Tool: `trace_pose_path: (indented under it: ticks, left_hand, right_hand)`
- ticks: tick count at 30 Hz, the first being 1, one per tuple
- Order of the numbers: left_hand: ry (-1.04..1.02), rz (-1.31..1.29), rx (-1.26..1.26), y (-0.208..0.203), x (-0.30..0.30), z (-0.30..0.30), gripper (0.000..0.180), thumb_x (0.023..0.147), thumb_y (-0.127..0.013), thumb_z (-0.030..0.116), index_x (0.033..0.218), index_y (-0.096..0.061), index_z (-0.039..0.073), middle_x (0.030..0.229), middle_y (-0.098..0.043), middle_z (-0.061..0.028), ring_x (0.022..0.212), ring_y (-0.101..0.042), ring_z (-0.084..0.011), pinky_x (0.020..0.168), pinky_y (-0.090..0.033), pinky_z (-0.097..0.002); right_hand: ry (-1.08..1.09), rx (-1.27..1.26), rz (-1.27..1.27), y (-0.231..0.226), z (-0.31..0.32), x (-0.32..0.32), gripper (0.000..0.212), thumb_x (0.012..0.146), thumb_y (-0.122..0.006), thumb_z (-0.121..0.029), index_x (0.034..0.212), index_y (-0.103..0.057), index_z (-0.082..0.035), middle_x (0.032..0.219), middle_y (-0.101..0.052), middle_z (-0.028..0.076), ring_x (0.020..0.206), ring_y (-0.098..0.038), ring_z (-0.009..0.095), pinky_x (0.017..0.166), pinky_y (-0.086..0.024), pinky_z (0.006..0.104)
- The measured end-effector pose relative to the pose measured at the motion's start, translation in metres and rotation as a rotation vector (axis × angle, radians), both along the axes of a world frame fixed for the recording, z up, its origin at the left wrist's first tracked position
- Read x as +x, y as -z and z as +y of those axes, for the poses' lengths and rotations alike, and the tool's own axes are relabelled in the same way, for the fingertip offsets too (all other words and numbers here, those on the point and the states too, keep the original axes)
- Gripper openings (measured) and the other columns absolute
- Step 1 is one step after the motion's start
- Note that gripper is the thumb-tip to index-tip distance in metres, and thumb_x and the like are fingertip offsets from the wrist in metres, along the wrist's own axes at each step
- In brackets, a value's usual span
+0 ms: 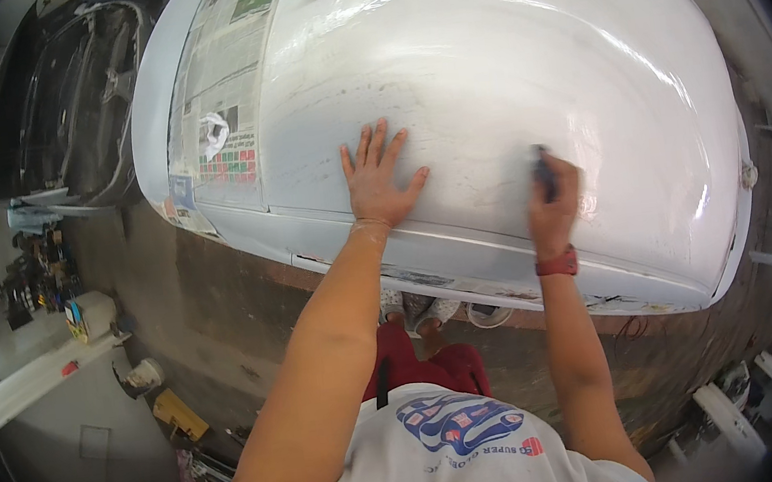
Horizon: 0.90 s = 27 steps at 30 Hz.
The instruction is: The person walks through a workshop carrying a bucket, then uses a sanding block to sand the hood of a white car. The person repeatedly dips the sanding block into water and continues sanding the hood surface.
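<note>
While the left hand (pixel 380 187) spreads open, palm down on the white car panel (pixel 490 67), the right hand (pixel 557 207) clamps a small dark block (pixel 544 175) over that same panel, 2 hands well apart! Newspaper (pixel 230 87) covers the left side, a crumpled white scrap (pixel 215 137) on top.

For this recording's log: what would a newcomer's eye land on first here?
Probably the big, glossy white car panel filling the upper middle, with a strip of newspaper on its left part. Next come the hands: the left hand spread flat on the panel, and to its right the right hand, red band at the wrist, holding a small dark block.
</note>
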State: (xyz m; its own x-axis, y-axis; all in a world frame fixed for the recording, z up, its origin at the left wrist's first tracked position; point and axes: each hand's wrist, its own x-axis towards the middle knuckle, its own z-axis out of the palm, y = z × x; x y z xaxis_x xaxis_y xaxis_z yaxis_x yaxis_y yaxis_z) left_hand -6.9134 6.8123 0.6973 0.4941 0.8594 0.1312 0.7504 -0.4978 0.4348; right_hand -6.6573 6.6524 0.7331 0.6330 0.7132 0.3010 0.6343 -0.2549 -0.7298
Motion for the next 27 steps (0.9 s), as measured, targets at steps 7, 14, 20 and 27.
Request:
trace_pose_path:
  ticks: [7,14,20,27]
  left_hand:
    - [0.009,-0.074,0.014,0.003,-0.002,0.000,0.068,0.091,-0.072,0.052,0.151,-0.058,0.025,0.171,-0.038,-0.0063,0.159,-0.030,-0.0329,0.128,-0.009,-0.0654]
    - [-0.014,-0.091,0.020,0.009,-0.008,0.001,0.078,0.092,-0.069,0.054,0.158,-0.050,0.019,0.172,-0.034,-0.0118,0.159,-0.028,-0.0355,0.128,-0.009,-0.0647]
    - [-0.054,-0.104,-0.016,0.009,-0.007,0.005,0.095,0.097,-0.061,0.058,0.166,-0.029,0.001,0.175,-0.019,-0.0237,0.162,-0.017,-0.0414,0.130,-0.006,-0.0609]
    - [0.065,0.037,-0.117,0.014,-0.051,0.022,0.091,0.102,-0.054,0.061,0.170,-0.022,0.008,0.177,-0.012,-0.0206,0.163,-0.010,-0.0421,0.130,-0.005,-0.0605]
  right_hand:
    - [0.305,0.183,0.580,-0.066,0.080,-0.017,0.031,0.102,-0.074,-0.031,0.106,-0.069,-0.001,0.086,-0.070,0.005,0.066,-0.064,0.011,0.060,-0.050,0.0238]
    - [-0.195,0.026,0.037,-0.062,0.113,-0.110,0.030,0.092,-0.079,-0.015,0.117,-0.068,-0.002,0.112,-0.072,0.018,0.103,-0.068,0.038,0.090,-0.053,0.0442]
    - [-0.046,-0.338,-0.371,-0.002,0.032,-0.089,0.062,0.090,-0.082,-0.028,0.147,-0.059,-0.014,0.157,-0.050,0.014,0.151,-0.040,0.038,0.126,-0.023,0.0624]
    - [-0.050,-0.351,-0.446,0.022,0.026,-0.081,0.071,0.089,-0.083,-0.038,0.148,-0.056,-0.010,0.160,-0.047,0.017,0.155,-0.036,0.040,0.127,-0.018,0.0661]
